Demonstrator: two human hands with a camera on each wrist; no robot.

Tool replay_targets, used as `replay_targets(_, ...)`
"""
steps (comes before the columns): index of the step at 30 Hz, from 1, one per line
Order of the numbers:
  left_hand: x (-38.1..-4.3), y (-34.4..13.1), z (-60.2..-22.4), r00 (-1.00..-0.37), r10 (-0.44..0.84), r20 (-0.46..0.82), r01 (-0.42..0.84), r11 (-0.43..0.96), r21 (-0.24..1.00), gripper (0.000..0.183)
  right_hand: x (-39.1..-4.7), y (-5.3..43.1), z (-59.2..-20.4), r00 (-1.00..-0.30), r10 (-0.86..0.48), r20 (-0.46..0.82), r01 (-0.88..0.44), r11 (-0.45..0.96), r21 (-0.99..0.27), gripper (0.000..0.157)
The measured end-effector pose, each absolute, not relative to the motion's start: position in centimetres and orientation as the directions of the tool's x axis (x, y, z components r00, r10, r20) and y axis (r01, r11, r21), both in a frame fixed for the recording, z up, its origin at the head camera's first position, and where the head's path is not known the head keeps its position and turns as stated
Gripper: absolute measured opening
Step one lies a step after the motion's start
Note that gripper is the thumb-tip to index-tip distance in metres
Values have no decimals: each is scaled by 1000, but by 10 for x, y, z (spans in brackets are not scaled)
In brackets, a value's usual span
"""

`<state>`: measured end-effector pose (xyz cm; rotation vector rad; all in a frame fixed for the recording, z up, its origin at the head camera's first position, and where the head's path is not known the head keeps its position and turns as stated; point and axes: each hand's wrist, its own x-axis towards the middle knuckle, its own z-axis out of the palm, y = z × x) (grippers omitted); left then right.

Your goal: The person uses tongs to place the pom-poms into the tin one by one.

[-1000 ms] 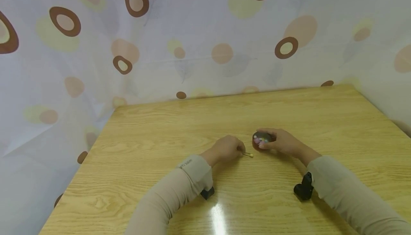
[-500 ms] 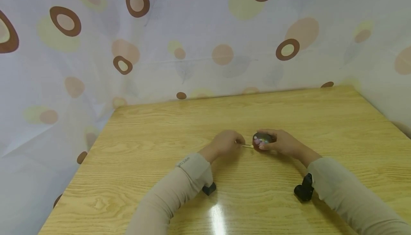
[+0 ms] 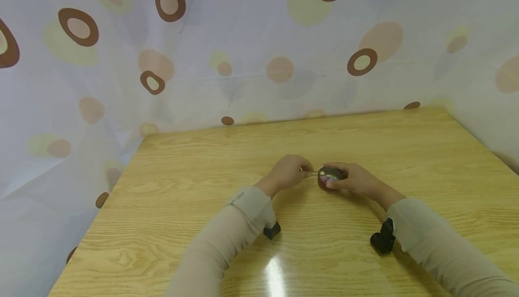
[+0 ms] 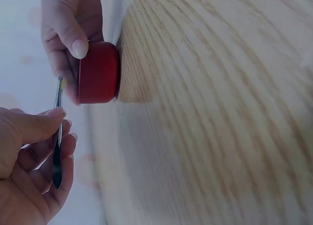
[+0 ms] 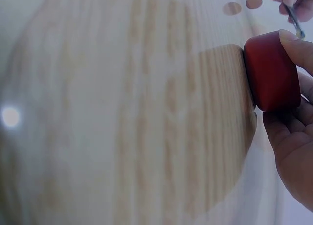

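Note:
My right hand (image 3: pixel 358 180) holds a small round red tin (image 4: pixel 100 72) from the right side, standing on the table, its thumb and fingers around the wall. Dark inside or on top, the tin shows several small pink and multicoloured pieces; at this size I cannot tell what they are. Between thumb and fingers my left hand (image 3: pixel 287 171) pinches metal tweezers (image 4: pixel 57 154), pointing right. At their tips sits a tiny yellow piece (image 4: pixel 63 82). In the head view the tips are at the tin's left rim; whether they touch it is unclear.
The wood-grain table (image 3: pixel 194 166) lies under both hands. Behind and left of it hangs a white sheet (image 3: pixel 251 31) with brown and yellow round shapes. Black wrist cameras (image 3: pixel 383 238) hang below both sleeves.
My left hand has moved away from me, bringing the tweezers and the yellow piece from in front of the tin up to its left rim. The right hand keeps its hold in place.

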<state>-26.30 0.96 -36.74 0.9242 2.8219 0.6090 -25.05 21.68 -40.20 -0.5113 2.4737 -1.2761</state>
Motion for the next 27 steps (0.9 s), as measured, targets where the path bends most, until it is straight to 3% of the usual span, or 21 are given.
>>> replay_targets(27,-271,20,-372,-822,569,-32,514,763,392,19,-248,214,-393,-888,-443,-125,-171,568,-805,66)
